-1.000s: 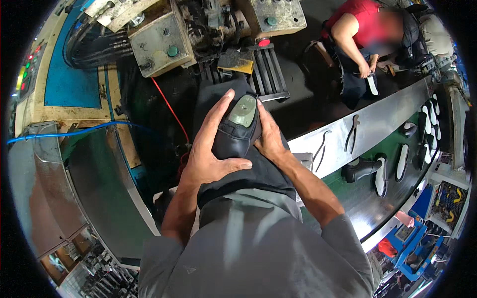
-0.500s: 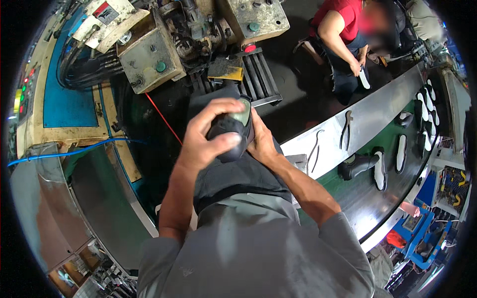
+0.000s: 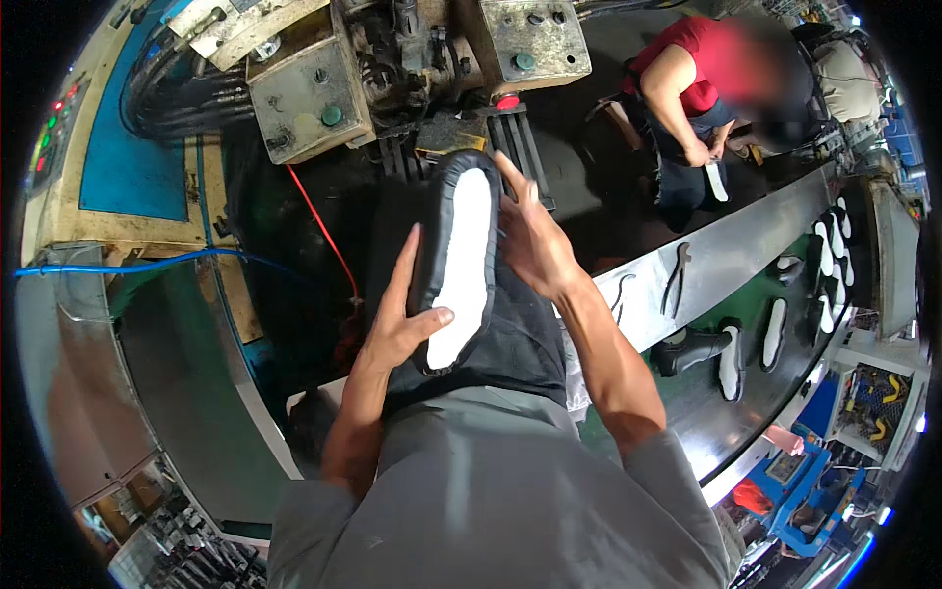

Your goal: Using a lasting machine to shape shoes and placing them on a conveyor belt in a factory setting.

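A black shoe upper (image 3: 429,257) with a long white insole (image 3: 461,265) faces me sole up over my lap, its toe pointing away. My left hand (image 3: 394,339) grips it near the heel from the left, thumb pressed on the white sole and fingers along the side. On the right side, my right hand (image 3: 538,240) is beside the front half of the shoe, its index finger stretched up past the toe edge. The remaining fingers are bent toward the shoe's edge and slightly blurred; no object shows in them. Whether they touch the shoe is unclear.
Pincers (image 3: 675,280) and a thin hooked tool (image 3: 622,293) lie on the metal ledge at right. Several shoes (image 3: 731,361) stand on the green conveyor (image 3: 677,417). A greasy machine (image 3: 314,98) with control boxes is ahead. A co-worker in red (image 3: 677,79) handles another shoe.
The shoe has turned from showing its dark upper and greenish part to showing its white sole. My left hand has shifted down to the heel; my right hand has moved up and right.
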Demonstrator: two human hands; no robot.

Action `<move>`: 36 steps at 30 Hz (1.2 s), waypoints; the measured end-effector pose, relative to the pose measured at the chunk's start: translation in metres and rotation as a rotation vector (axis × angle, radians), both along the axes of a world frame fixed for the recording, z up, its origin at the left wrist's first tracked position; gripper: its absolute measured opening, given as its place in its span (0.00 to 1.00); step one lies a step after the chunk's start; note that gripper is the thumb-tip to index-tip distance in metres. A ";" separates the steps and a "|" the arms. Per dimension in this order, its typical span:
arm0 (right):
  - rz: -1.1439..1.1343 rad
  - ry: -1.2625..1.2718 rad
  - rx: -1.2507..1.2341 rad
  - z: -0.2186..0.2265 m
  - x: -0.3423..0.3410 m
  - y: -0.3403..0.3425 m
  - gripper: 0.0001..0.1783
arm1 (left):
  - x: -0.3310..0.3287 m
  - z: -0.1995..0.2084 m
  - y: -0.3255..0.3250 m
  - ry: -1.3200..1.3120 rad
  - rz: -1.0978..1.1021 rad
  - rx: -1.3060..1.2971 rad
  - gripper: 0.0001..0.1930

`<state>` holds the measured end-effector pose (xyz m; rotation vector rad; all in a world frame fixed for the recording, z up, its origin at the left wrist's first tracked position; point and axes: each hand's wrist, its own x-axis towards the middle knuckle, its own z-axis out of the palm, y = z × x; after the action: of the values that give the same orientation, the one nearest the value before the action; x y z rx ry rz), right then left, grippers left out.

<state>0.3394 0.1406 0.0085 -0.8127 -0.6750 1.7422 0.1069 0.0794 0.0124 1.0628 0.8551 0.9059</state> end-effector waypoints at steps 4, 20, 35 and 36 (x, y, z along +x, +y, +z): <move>-0.003 0.002 0.010 -0.024 -0.012 0.016 0.40 | 0.004 -0.005 -0.017 0.355 -0.011 0.250 0.61; 0.246 -0.078 -0.106 -0.030 -0.081 0.040 0.40 | -0.049 -0.005 -0.051 0.868 0.359 0.217 0.60; -0.057 -0.323 -0.351 -0.079 0.059 -0.058 0.27 | -0.424 -0.100 -0.032 1.272 1.051 -0.213 0.51; -0.051 -0.331 -0.357 -0.072 0.053 -0.055 0.27 | -0.474 -0.099 -0.044 1.355 1.050 -0.042 0.46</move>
<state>0.3925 0.0859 -0.0633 -1.3743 -0.5569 1.7222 -0.3673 0.0358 -0.0868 1.1098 2.7090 0.8899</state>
